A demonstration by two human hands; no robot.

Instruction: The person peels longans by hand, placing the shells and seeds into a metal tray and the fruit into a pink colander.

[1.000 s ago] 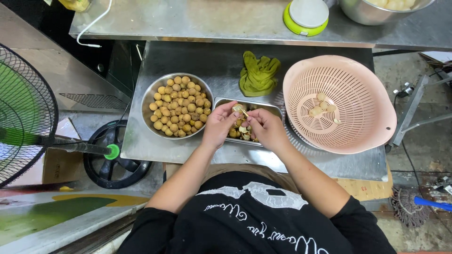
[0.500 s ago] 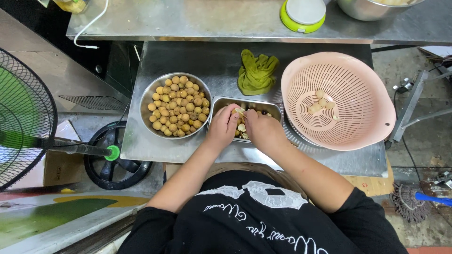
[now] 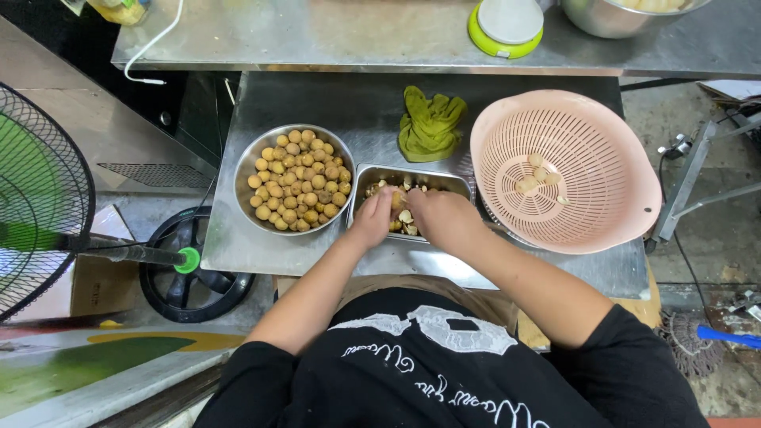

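Over the rectangular steel tray (image 3: 444, 178) near the steel table's front edge, the left hand (image 3: 374, 218) and right hand (image 3: 440, 215) pinch together on one small brown fruit (image 3: 396, 200). Few peeled pieces (image 3: 539, 176) lie in the pink colander (image 3: 634, 190) toward the right edge; the round steel bowl (image 3: 247, 166) at left holds many unpeeled fruits (image 3: 301, 178), so most remains.

Both forearms bare, angled fwd & inward so the 2 hands meet at centre. Left hand (image 3: 374, 215) knuckles up, fingers curled down, thumb side toward the other. Right hand (image 3: 441, 215) back up, fingers bent, tips vs left's. Hands touching; grip state unclear.
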